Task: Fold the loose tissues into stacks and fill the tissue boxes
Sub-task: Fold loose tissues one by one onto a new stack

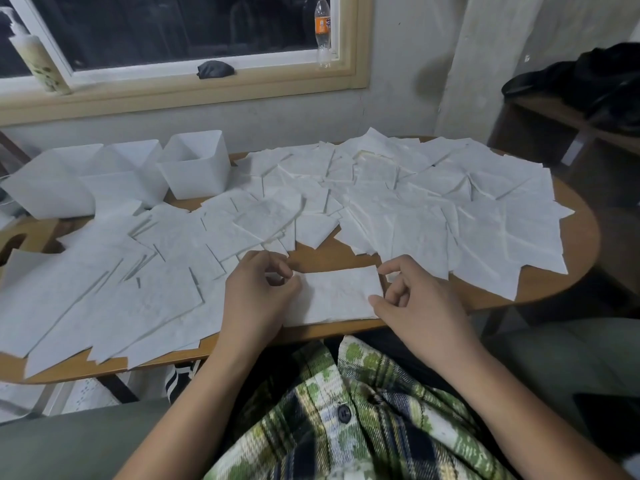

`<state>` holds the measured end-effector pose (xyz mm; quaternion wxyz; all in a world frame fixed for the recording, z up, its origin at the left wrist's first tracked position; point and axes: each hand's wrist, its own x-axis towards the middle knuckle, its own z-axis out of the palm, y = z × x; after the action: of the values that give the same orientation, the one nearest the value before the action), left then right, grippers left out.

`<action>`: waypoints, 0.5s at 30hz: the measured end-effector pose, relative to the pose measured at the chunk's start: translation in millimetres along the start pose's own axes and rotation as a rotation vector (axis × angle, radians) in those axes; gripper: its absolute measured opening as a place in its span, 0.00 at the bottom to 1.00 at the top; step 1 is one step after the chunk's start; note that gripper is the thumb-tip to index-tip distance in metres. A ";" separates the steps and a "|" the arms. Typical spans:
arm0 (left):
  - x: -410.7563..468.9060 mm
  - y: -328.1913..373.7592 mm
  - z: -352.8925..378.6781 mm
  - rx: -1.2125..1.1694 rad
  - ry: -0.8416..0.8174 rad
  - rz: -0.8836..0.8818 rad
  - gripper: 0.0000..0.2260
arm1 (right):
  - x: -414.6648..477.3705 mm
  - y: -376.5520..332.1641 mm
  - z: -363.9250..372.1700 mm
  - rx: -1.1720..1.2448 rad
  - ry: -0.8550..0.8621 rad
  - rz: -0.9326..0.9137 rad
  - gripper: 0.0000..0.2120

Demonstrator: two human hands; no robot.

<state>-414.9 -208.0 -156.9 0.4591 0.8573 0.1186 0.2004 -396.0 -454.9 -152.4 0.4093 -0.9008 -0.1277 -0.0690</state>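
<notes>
Wooden and rounded, the surface [332, 252] stood beneath a window sill and was nearly buried under loose tissues [398, 202]. They spread beyond the folded tissue [337, 294] and out to both sides of it. That folded tissue lay flat at the near edge, a neat white rectangle. Three white tissue boxes [195, 171] stood well beyond it to the far left, mouths up.

Such paper would likely be almost weightless, soft and limp. It would crease quickly, tear easily and tend to slide on bare wood. A layered fold would probably fan open if lifted by one corner. The best purchase seemed to be the two short edges, pinched through all the layers at once, or a flat palm on top while the crease was set.

The left hand [258, 292] lay over the folded tissue's left edge, wrist low and fingers curled. Its grip was closed, thumb and forefinger nipping the paper there. The right hand [415, 306] sat at the folded tissue's right edge, with the forefinger hooked at the far corner, the thumb tip on the near part of the edge and the remaining fingers tucked. Its grip looked closed on that edge too, though how firmly could not be told. Both bare forearms reached up from below the folded tissue, over a green plaid shirt [346, 410].
</notes>
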 end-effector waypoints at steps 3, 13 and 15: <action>-0.9 2.1 -0.2 0.013 0.003 0.034 0.09 | 0.8 7.6 -1.5 -0.037 0.027 -0.050 0.12; -5.4 6.7 -1.2 0.020 0.022 0.149 0.11 | -5.6 52.1 -27.9 -0.397 0.083 -0.221 0.09; -7.1 8.1 -1.8 0.017 0.012 0.179 0.10 | -11.1 56.8 -31.2 -0.403 0.067 -0.246 0.11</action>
<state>-421.9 -213.9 -151.0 0.4316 0.8671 0.0460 0.2446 -391.0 -516.3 -175.4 0.2137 -0.9391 -0.2067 -0.1722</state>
